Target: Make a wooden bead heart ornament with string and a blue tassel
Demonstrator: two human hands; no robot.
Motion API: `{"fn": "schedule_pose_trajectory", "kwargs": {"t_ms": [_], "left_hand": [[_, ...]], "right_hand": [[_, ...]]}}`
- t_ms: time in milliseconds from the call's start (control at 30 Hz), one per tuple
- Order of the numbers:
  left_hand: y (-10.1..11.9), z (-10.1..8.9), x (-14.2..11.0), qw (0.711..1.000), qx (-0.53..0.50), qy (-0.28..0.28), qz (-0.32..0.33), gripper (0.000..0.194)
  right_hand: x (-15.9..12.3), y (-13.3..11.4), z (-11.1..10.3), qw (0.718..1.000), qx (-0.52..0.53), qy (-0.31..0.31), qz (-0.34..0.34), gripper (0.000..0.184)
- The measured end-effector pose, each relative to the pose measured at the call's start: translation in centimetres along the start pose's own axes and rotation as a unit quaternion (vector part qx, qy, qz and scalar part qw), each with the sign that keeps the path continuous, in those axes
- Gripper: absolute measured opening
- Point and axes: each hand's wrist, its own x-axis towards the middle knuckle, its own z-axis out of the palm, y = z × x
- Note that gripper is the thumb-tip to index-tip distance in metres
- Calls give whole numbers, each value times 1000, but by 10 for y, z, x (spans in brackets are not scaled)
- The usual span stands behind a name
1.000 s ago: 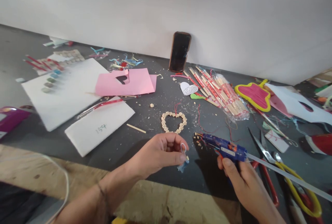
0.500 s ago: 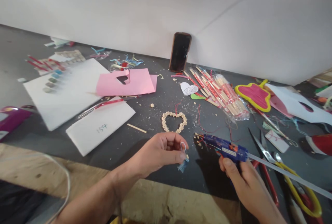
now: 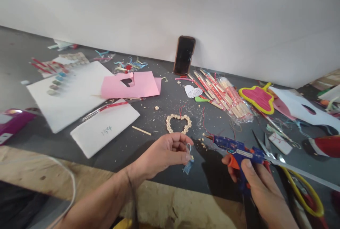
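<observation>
Between its thumb and fingers, my left hand (image 3: 170, 153) pinches a small blue tassel (image 3: 188, 166) with a pale loop on top. My right hand (image 3: 262, 186) is wrapped round a blue glue gun (image 3: 236, 147) with an orange trigger. A long clear glue stick (image 3: 302, 173) sticks out of its back, and its nozzle points left toward small wooden bits (image 3: 202, 143) on the table. Just beyond my left hand lies a heart-shaped ring (image 3: 168, 124) of small pale pieces, with a red thread at its top.
A phone (image 3: 184, 55) leans on the wall. Pink paper (image 3: 146, 84) and white foam sheets (image 3: 106, 128) lie left. Wrapped wooden chopsticks (image 3: 228, 98), a pink and yellow shape (image 3: 257, 98) and yellow-handled scissors (image 3: 305, 193) are on the right. A thin stick (image 3: 141, 130) lies near the middle.
My right hand has shifted right and tilted the glue gun, so its trigger and handle now show. The nozzle has moved slightly right. My left hand stays nearly still with the tassel.
</observation>
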Motion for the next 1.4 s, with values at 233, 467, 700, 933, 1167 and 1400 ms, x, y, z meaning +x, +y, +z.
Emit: {"fn": "schedule_pose_trajectory", "kwargs": {"t_ms": [233, 467, 700, 933, 1167, 1400], "left_hand": [[-3, 0, 2, 998, 57, 18, 14, 43], [-2, 2, 1, 997, 67, 29, 34, 26], [-3, 2, 0, 998, 54, 36, 21, 26], [0, 2, -1, 998, 59, 35, 12, 27], [0, 1, 0, 997, 67, 30, 13, 22], [-1, 1, 1, 998, 63, 25, 7, 23]], "right_hand": [[-12, -10, -4, 999, 22, -45, 0, 36], [-17, -10, -2, 994, 10, -105, -12, 37], [-29, -17, 9, 997, 40, -69, 5, 36], [-27, -16, 3, 997, -11, -80, -20, 37], [-20, -9, -3, 989, -53, -125, -57, 38], [-29, -16, 5, 996, -3, -78, -39, 34]]}}
